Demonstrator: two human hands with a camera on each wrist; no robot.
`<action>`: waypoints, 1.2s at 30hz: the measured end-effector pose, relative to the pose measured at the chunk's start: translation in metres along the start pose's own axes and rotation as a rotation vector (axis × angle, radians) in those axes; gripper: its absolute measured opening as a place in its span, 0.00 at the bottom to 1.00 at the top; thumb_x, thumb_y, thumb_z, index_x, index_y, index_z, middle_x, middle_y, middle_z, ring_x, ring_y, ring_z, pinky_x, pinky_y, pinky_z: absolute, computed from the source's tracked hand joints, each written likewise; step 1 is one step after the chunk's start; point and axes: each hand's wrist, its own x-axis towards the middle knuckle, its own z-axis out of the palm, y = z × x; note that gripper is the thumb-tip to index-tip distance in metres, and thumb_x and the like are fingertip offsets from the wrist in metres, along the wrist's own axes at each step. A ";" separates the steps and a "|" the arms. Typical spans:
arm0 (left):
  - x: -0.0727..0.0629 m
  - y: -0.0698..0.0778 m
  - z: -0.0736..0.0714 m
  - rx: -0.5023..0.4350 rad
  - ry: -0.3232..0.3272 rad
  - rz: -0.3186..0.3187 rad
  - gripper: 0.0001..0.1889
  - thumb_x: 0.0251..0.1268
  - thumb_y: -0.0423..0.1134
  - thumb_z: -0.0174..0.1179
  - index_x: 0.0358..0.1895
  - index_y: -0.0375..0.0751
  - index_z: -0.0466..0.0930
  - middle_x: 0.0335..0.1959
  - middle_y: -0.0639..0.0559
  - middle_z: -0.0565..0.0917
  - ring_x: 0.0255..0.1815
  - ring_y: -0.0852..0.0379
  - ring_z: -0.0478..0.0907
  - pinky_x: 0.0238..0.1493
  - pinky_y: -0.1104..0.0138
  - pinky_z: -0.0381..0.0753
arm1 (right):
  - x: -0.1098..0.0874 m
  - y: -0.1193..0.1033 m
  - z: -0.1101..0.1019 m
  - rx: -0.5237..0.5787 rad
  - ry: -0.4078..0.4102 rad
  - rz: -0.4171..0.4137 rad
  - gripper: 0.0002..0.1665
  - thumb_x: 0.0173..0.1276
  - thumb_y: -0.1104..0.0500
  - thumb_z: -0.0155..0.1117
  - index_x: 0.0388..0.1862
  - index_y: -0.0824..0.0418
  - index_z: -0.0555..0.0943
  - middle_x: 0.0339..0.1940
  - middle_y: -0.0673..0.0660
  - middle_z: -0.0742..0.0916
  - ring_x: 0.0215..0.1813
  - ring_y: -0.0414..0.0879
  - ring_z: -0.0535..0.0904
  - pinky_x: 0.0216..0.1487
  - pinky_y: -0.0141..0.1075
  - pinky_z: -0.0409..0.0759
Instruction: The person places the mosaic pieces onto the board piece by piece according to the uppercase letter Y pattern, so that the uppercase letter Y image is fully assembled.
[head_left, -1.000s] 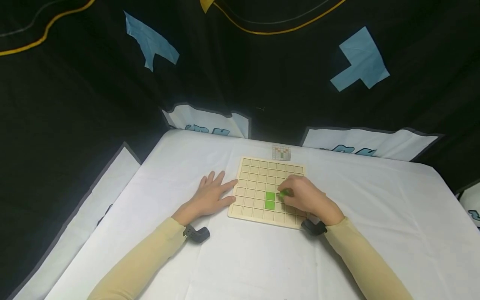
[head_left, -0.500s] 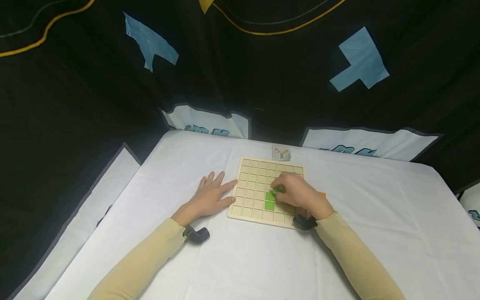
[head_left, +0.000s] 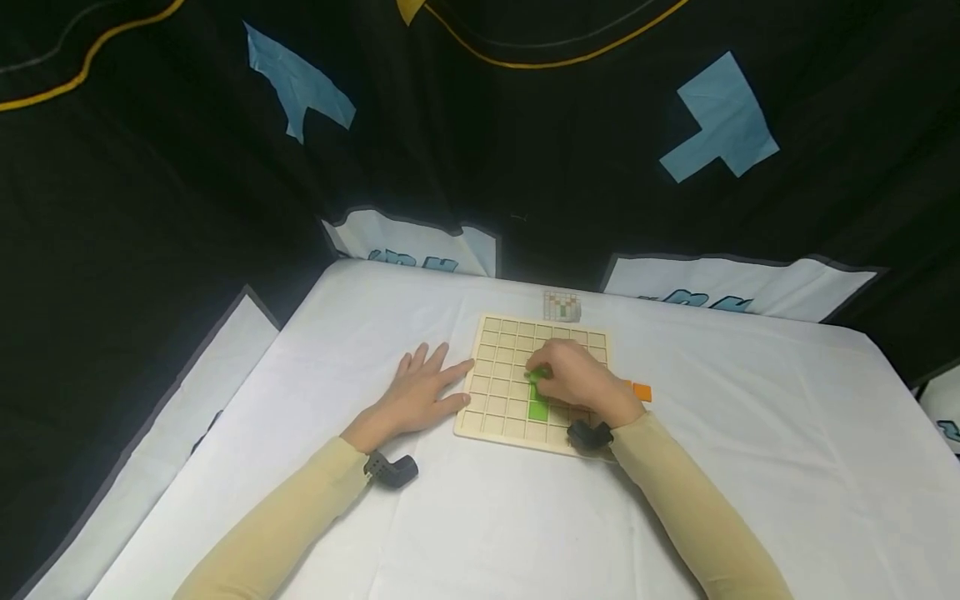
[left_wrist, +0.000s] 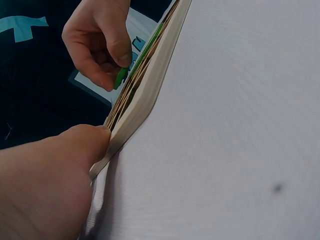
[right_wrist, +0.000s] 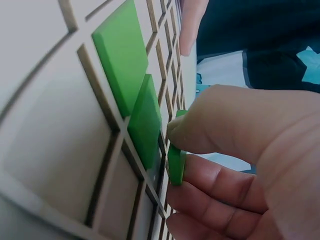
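Observation:
A square wooden grid board [head_left: 502, 379] lies on the white-covered table. Two green square tiles [right_wrist: 122, 57] sit in adjoining cells; in the head view the right hand partly covers the farther one. Between thumb and fingers my right hand [head_left: 576, 372] pinches another green tile [right_wrist: 176, 167], held just off the board beyond those two. The left hand [head_left: 420, 398] lies with spread fingers at the board's left edge, its thumb [left_wrist: 92, 137] touching the rim in the left wrist view.
Orange tiles [head_left: 642, 392] lie right of the board, partly behind the right wrist. A small printed grid card [head_left: 562, 307] lies past the board's far edge. Black cloth [head_left: 465, 150] hangs behind the table.
My right hand has moved left across the board with the green tile, toward the column of the two green ones. Orange tiles have come into view behind it. The left hand stays put.

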 end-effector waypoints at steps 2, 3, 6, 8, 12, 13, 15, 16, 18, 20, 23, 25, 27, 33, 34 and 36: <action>0.001 0.000 0.000 0.003 -0.005 -0.003 0.33 0.75 0.58 0.51 0.79 0.54 0.63 0.82 0.30 0.51 0.82 0.23 0.41 0.79 0.30 0.41 | 0.002 -0.001 0.000 0.003 -0.013 0.016 0.16 0.58 0.69 0.68 0.45 0.59 0.91 0.44 0.54 0.91 0.46 0.47 0.82 0.53 0.43 0.82; 0.001 0.000 0.000 0.003 -0.008 -0.005 0.33 0.75 0.59 0.51 0.79 0.55 0.63 0.82 0.30 0.51 0.82 0.23 0.41 0.79 0.31 0.40 | 0.003 -0.001 0.001 0.003 -0.020 0.023 0.16 0.58 0.69 0.69 0.45 0.59 0.91 0.45 0.54 0.91 0.46 0.47 0.82 0.54 0.43 0.82; 0.002 -0.001 0.000 0.001 -0.012 -0.009 0.33 0.75 0.59 0.51 0.79 0.55 0.63 0.83 0.31 0.51 0.82 0.24 0.40 0.79 0.31 0.40 | 0.005 0.000 0.001 0.002 -0.029 0.041 0.16 0.59 0.68 0.69 0.46 0.59 0.90 0.46 0.54 0.91 0.48 0.47 0.82 0.55 0.43 0.82; 0.002 0.000 0.000 -0.001 -0.009 -0.006 0.33 0.75 0.59 0.51 0.79 0.54 0.63 0.83 0.31 0.51 0.82 0.24 0.40 0.79 0.31 0.40 | 0.005 0.002 0.002 0.003 -0.026 0.046 0.16 0.59 0.68 0.69 0.46 0.59 0.90 0.46 0.55 0.91 0.48 0.47 0.83 0.55 0.43 0.82; 0.002 0.000 0.000 -0.006 -0.004 0.000 0.33 0.75 0.58 0.52 0.79 0.54 0.63 0.83 0.30 0.51 0.82 0.24 0.40 0.79 0.31 0.41 | 0.004 0.004 0.002 0.001 -0.012 0.030 0.17 0.58 0.69 0.68 0.46 0.60 0.90 0.46 0.56 0.91 0.50 0.49 0.84 0.55 0.44 0.83; 0.002 0.000 0.000 -0.005 -0.002 0.003 0.33 0.75 0.58 0.52 0.79 0.54 0.64 0.82 0.30 0.52 0.82 0.23 0.41 0.79 0.30 0.41 | 0.004 0.005 0.002 -0.002 -0.011 0.026 0.17 0.58 0.69 0.68 0.46 0.60 0.90 0.46 0.56 0.91 0.50 0.49 0.84 0.55 0.45 0.83; 0.002 0.000 0.000 -0.005 -0.003 0.005 0.33 0.75 0.58 0.52 0.79 0.54 0.64 0.82 0.30 0.52 0.82 0.23 0.41 0.78 0.30 0.41 | 0.003 0.006 0.002 -0.008 -0.011 0.021 0.17 0.58 0.69 0.68 0.47 0.60 0.90 0.46 0.56 0.91 0.50 0.49 0.85 0.55 0.45 0.83; 0.002 0.000 0.000 -0.005 -0.002 0.006 0.33 0.75 0.58 0.52 0.79 0.54 0.64 0.82 0.30 0.52 0.82 0.23 0.41 0.78 0.30 0.41 | 0.003 0.006 0.002 -0.010 -0.011 0.020 0.17 0.58 0.69 0.68 0.47 0.60 0.90 0.46 0.56 0.91 0.50 0.50 0.85 0.55 0.45 0.83; 0.002 -0.001 0.001 -0.007 -0.002 0.005 0.33 0.75 0.58 0.52 0.79 0.54 0.64 0.82 0.30 0.52 0.82 0.23 0.41 0.79 0.30 0.41 | 0.003 0.008 0.002 -0.014 -0.008 0.016 0.18 0.57 0.69 0.67 0.47 0.61 0.90 0.46 0.56 0.91 0.50 0.50 0.85 0.55 0.45 0.83; 0.002 0.000 0.001 -0.008 -0.003 0.002 0.33 0.75 0.58 0.52 0.79 0.55 0.63 0.83 0.31 0.51 0.83 0.24 0.40 0.79 0.31 0.41 | 0.003 0.009 0.003 -0.014 -0.007 0.018 0.18 0.57 0.70 0.67 0.47 0.61 0.90 0.47 0.57 0.91 0.50 0.50 0.85 0.56 0.45 0.83; 0.001 0.000 0.001 -0.008 0.000 0.003 0.33 0.75 0.58 0.52 0.79 0.55 0.64 0.83 0.31 0.51 0.83 0.24 0.40 0.79 0.31 0.41 | 0.002 0.010 0.003 -0.012 0.001 0.014 0.19 0.57 0.70 0.66 0.47 0.62 0.90 0.47 0.57 0.92 0.51 0.51 0.86 0.56 0.45 0.84; 0.001 0.000 0.001 -0.007 -0.001 0.003 0.33 0.75 0.58 0.52 0.79 0.55 0.63 0.83 0.31 0.51 0.83 0.24 0.40 0.79 0.31 0.41 | 0.002 0.010 0.003 -0.011 0.004 0.012 0.18 0.57 0.70 0.66 0.47 0.62 0.90 0.47 0.58 0.92 0.51 0.52 0.86 0.57 0.46 0.83; 0.001 0.000 0.000 -0.009 -0.004 -0.002 0.33 0.75 0.59 0.52 0.79 0.55 0.63 0.83 0.31 0.51 0.83 0.24 0.40 0.79 0.31 0.40 | 0.002 0.009 0.004 -0.011 0.007 0.005 0.18 0.57 0.69 0.66 0.47 0.62 0.90 0.47 0.57 0.92 0.51 0.52 0.86 0.57 0.46 0.83; 0.000 0.000 -0.001 -0.012 -0.006 -0.004 0.33 0.75 0.59 0.52 0.79 0.55 0.63 0.83 0.31 0.51 0.83 0.24 0.40 0.79 0.31 0.40 | 0.002 0.008 0.005 0.000 0.006 0.018 0.17 0.58 0.69 0.66 0.47 0.62 0.90 0.48 0.58 0.91 0.54 0.53 0.86 0.60 0.47 0.83; 0.001 0.000 0.000 -0.012 -0.006 -0.002 0.33 0.75 0.59 0.52 0.79 0.55 0.63 0.83 0.31 0.51 0.83 0.24 0.40 0.79 0.31 0.40 | 0.002 0.008 0.005 0.000 0.005 0.022 0.17 0.59 0.69 0.66 0.47 0.62 0.90 0.48 0.58 0.91 0.54 0.53 0.86 0.61 0.47 0.82; 0.001 -0.001 0.001 -0.010 -0.002 0.003 0.33 0.75 0.59 0.51 0.79 0.55 0.63 0.83 0.31 0.51 0.83 0.24 0.40 0.79 0.31 0.40 | 0.002 0.008 0.005 -0.006 0.007 0.021 0.17 0.59 0.69 0.66 0.46 0.62 0.91 0.48 0.58 0.91 0.54 0.53 0.86 0.60 0.48 0.83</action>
